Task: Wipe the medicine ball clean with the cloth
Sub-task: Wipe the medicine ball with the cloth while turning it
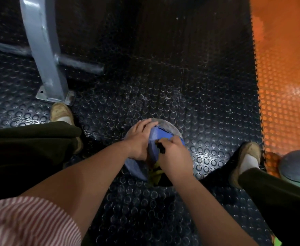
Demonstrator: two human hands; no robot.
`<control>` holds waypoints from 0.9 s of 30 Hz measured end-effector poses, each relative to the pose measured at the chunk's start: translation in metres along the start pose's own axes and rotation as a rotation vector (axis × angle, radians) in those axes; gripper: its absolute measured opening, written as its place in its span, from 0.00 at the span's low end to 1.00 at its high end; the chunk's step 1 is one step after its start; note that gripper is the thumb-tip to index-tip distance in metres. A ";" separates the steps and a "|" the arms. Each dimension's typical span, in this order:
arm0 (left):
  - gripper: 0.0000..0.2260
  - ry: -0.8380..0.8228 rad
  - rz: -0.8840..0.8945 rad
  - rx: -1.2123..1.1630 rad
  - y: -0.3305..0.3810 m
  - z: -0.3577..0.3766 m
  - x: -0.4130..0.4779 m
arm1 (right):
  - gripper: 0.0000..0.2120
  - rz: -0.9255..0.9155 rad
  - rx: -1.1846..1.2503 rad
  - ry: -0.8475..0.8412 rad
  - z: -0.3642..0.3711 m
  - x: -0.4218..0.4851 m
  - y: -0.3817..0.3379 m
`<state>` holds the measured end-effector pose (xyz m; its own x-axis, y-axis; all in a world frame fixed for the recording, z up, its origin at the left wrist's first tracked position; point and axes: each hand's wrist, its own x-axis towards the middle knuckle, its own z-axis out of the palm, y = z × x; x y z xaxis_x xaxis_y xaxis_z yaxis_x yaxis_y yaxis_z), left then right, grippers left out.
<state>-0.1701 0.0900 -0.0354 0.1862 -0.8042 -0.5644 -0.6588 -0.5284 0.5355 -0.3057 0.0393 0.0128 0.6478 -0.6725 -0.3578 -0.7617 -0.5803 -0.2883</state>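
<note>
The ball [165, 127] sits on the black mat [163, 86] between the person's shoes [62, 112], near centre. The left hand [140, 141] lies over its left side, fingers loose and spread. The right hand [174, 154] has its fingers curled round the cloth [155, 174] (dark and yellowish, mostly hidden), pressing it on the ball's near right. A second ball [295, 166] sits at the right edge.

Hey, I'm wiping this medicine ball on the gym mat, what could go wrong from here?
1. The medicine ball sits loose on the studded mat, steadied only by the left hand; hard strokes from the right hand could roll it away.
2. The cloth hangs bunched below the right hand, so patches may be missed.
3. Another ball lies by the right shoe, a possible trip.
</note>
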 end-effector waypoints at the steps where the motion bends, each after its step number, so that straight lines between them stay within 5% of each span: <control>1: 0.55 0.006 0.006 0.008 0.000 0.001 -0.001 | 0.16 0.006 -0.013 0.004 -0.005 0.012 -0.003; 7: 0.52 0.010 0.019 0.007 -0.007 -0.003 -0.002 | 0.16 0.027 0.009 -0.011 -0.016 0.063 -0.020; 16: 0.55 -0.063 0.076 0.063 0.002 -0.020 0.007 | 0.15 -0.037 0.142 0.060 0.010 0.005 0.011; 27: 0.56 0.089 0.002 0.060 -0.003 -0.005 0.011 | 0.13 0.074 0.079 0.047 -0.020 0.096 -0.015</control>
<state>-0.1625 0.0813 -0.0406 0.2470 -0.8275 -0.5042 -0.7014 -0.5116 0.4962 -0.2318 -0.0257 0.0011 0.5879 -0.7344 -0.3391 -0.8052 -0.4912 -0.3321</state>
